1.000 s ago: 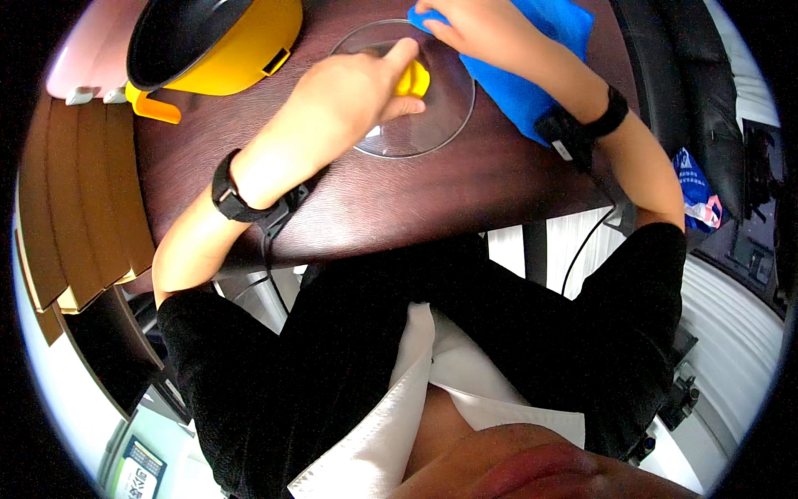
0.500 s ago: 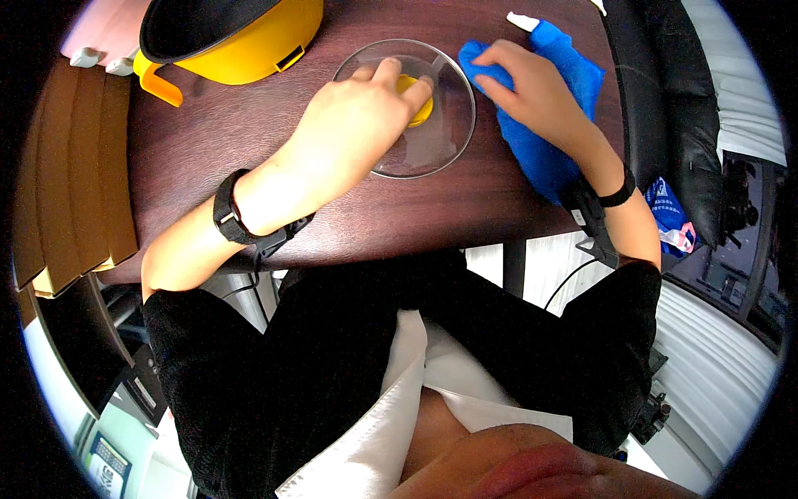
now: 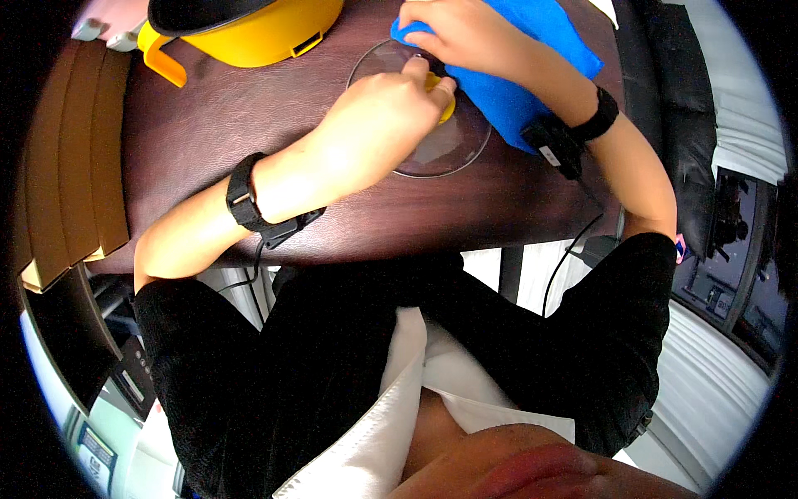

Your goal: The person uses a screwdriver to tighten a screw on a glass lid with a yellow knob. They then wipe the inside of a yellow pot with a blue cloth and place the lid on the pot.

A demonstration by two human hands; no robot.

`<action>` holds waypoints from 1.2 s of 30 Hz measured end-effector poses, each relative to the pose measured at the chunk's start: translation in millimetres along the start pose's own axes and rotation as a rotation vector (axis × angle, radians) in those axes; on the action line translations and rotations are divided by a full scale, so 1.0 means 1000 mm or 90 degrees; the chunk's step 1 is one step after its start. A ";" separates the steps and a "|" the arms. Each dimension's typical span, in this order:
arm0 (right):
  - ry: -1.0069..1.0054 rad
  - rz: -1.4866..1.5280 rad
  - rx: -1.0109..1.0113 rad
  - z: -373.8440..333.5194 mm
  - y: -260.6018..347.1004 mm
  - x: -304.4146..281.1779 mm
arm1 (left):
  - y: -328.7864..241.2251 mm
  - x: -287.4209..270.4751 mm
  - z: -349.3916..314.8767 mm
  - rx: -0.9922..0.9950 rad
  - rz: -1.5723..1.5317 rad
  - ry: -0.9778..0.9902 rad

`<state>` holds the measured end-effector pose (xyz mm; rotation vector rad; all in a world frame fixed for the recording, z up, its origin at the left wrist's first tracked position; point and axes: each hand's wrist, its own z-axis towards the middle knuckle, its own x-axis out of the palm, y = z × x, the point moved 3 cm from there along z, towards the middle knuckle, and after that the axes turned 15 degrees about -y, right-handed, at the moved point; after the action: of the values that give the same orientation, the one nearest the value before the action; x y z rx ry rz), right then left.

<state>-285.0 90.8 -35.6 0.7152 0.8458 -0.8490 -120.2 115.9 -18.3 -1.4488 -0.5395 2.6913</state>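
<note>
A round clear glass lid with a yellow knob lies on the dark brown table. My left hand is closed round the knob from above, its fingers covering much of it. At the lid's far right rim, my right hand holds a bunched part of a blue cloth. The cloth overlaps the lid there, and its rest trails to the right under my forearm. Both wrists wear black straps.
A yellow pot with a dark inside and a side handle stands at the far left of the table. Brown folded panels line the left side. A black padded seat is at the right. Cables hang from the wrist devices.
My right hand has moved left and away from me, drawing the blue cloth onto the lid's far edge. The lid sits slightly farther right, with my left hand still on its knob.
</note>
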 end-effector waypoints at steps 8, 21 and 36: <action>0.094 0.054 -0.051 0.029 0.008 0.016 | 0.000 -0.002 -0.003 -0.016 0.020 0.027; 0.098 -0.035 0.047 -0.026 -0.004 -0.041 | 0.003 -0.003 -0.004 0.005 -0.008 -0.041; 0.171 -0.002 0.159 -0.105 0.105 -0.071 | 0.007 -0.004 0.000 -0.017 -0.036 -0.049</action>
<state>-258.4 250.0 -4.6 1.0650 0.9885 -0.8820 -116.9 108.3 -17.4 -1.3202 -0.6133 2.7156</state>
